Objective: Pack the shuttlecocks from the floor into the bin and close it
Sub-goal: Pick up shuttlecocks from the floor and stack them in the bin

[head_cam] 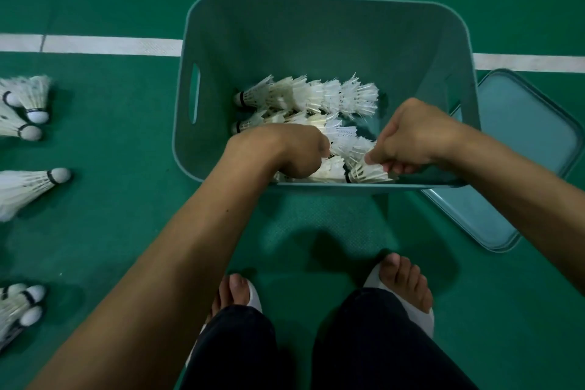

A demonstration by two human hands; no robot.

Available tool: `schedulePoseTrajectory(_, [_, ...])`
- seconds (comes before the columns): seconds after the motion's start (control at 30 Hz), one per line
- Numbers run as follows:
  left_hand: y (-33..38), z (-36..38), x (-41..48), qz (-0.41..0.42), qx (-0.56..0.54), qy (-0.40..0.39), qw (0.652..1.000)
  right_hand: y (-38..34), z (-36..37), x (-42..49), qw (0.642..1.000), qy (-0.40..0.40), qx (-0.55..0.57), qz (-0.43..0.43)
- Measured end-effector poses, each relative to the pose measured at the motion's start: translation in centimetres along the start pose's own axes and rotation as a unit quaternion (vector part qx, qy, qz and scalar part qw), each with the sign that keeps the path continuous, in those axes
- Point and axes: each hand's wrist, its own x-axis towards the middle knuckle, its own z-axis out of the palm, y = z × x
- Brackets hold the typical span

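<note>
A teal plastic bin (316, 28) stands open on the green court floor in front of me. Rows of nested white shuttlecocks (310, 95) lie on its bottom. Both my hands are down inside its near side. My left hand (297, 149) is curled around a stack of shuttlecocks (332, 169) at the near wall. My right hand (411, 139) pinches the feathers of another shuttlecock stack (367, 172), whose black-banded cork points left. The bin's teal lid (519, 149) lies flat on the floor to the right, partly under the bin's corner.
More shuttlecock stacks lie on the floor at the left edge: a group (25, 108) at the top, one (28, 184) in the middle, another group (19, 307) lower down. A white court line (95, 44) runs behind the bin. My feet in white slippers (408, 294) stand just below it.
</note>
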Motion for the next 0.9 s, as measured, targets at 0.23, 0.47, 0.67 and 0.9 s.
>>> schedulePoseTrajectory(0.23, [0.8,-1.3,0.2,0.002,0.075,-0.047,0.996,-0.9,1.1,-0.2,0.999,0.039,0.011,-0.032])
schedulePoseTrajectory(0.47, [1.4,-1.8,1.1,0.009,0.097,-0.022,0.995,0.1,1.3,0.2,0.999,0.01,0.052,-0.001])
schedulePoseTrajectory(0.67, [1.7,-1.3,1.9,0.029,0.089,-0.059,0.994,0.0,2.0,0.5,0.997,-0.022,0.07,0.021])
schedulePoseTrajectory(0.9, [0.5,-1.1,2.5,0.057,0.025,-0.02,0.998,0.1,2.0,1.0,0.991,-0.06,0.116,0.03])
